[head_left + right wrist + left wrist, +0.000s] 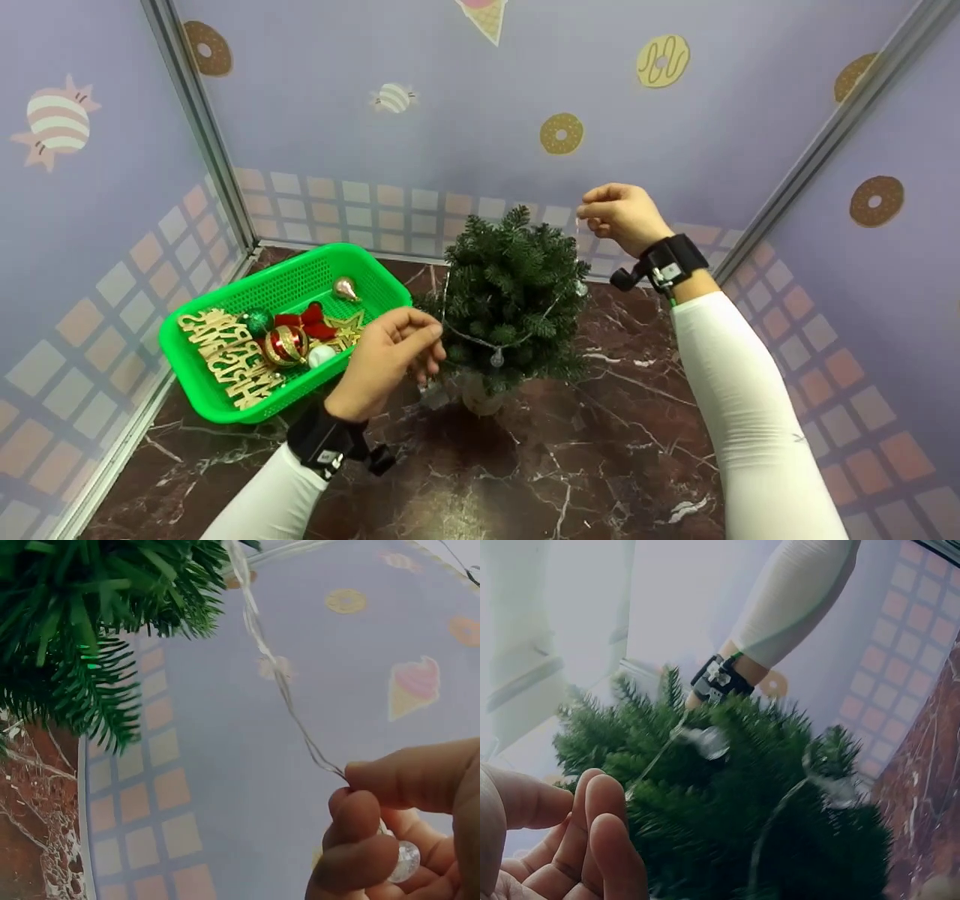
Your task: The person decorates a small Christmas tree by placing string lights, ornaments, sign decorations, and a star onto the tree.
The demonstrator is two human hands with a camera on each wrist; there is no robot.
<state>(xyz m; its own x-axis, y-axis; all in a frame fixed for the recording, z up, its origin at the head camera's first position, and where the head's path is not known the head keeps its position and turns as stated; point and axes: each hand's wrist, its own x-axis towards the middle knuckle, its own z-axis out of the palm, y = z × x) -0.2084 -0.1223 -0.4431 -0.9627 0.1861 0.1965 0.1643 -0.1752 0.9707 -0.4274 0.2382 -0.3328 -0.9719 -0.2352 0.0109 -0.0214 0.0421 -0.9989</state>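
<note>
A small green artificial Christmas tree (pixel 510 300) stands upright, with a clear-wired string of lights (pixel 469 339) draped across its front. My right hand (pixel 619 217), raised at the tree's upper right, pinches the string's twisted wire (pixel 289 701) between thumb and forefinger. A clear bulb (pixel 406 861) shows at its curled fingers. At the tree's left side, my left hand (pixel 390 356) has its thumb and fingertips together on the wire; its fingers partly hide the contact. Other clear bulbs (pixel 709 741) lie among the branches. Below the left hand is a small clear object (pixel 433 394), kind unclear.
Left of the tree sits a green plastic basket (pixel 187 379). It contains gold lettering (pixel 232 356), a red-and-gold bauble (pixel 286 346), a green bauble (pixel 259 322), a red bow (pixel 307 322) and gold stars (pixel 346 330). Patterned walls (pixel 465 142) enclose the dark marbled table (pixel 600 465).
</note>
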